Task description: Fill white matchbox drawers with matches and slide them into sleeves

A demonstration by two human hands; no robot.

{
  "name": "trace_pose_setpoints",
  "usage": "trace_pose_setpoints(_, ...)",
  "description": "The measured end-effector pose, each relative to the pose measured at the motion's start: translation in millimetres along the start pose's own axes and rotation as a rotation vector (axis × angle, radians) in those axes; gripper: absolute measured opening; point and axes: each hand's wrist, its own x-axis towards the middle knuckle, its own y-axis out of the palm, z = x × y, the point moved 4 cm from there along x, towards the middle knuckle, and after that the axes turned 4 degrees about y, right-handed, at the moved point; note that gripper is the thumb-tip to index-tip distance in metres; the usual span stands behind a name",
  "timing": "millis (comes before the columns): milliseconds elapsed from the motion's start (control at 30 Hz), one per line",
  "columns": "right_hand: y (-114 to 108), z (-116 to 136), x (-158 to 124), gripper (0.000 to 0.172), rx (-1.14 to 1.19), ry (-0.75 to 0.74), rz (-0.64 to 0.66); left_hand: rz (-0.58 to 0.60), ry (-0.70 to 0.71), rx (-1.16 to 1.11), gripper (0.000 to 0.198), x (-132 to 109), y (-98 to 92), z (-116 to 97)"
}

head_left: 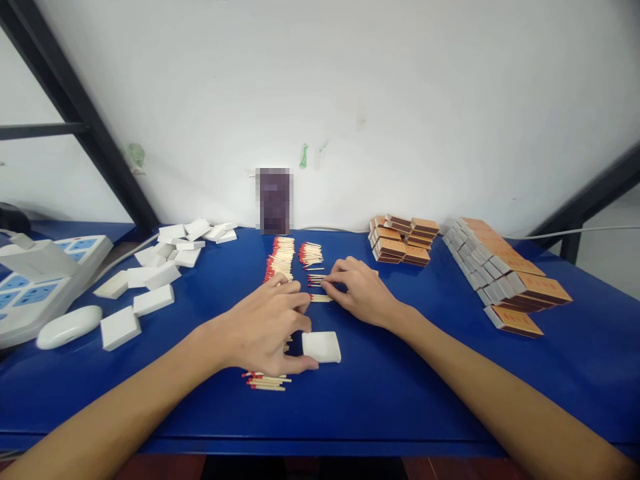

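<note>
My left hand (267,327) rests on the blue table (400,380) with its fingers curled, thumb and fingertips on a small white inner tray (321,347) and a few matches. Just beyond it, my right hand (357,290) pinches a few red-tipped matches (320,298) lying on the table. A long row of matches (281,259) and a smaller bunch (311,254) lie farther back. Another small bundle of matches (265,381) lies under my left wrist.
Several white inner trays (150,280) are scattered at the left. Orange matchbox sleeves are stacked at the back (403,240) and in a long row at the right (500,273). A white power strip (35,280) and a white mouse-like object (69,326) sit at the far left.
</note>
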Motion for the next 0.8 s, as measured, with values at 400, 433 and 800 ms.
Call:
trace_pose_setpoints(400, 3.1, 0.7, 1.3, 0.025, 0.003, -0.013, -0.034, 0.008, -0.011, 0.006, 0.04, -0.4, -0.6, 0.0)
trace_pose_setpoints(433, 4.1, 0.3, 1.6, 0.026, -0.002, -0.011, -0.03, 0.008, -0.01, 0.004, 0.04, -0.2, -0.5, 0.1)
trace_pose_setpoints(800, 6.0, 2.0, 4.1, 0.027, -0.033, -0.005, -0.002, -0.024, 0.006, 0.012, 0.039, -0.1, -2.6, -1.0)
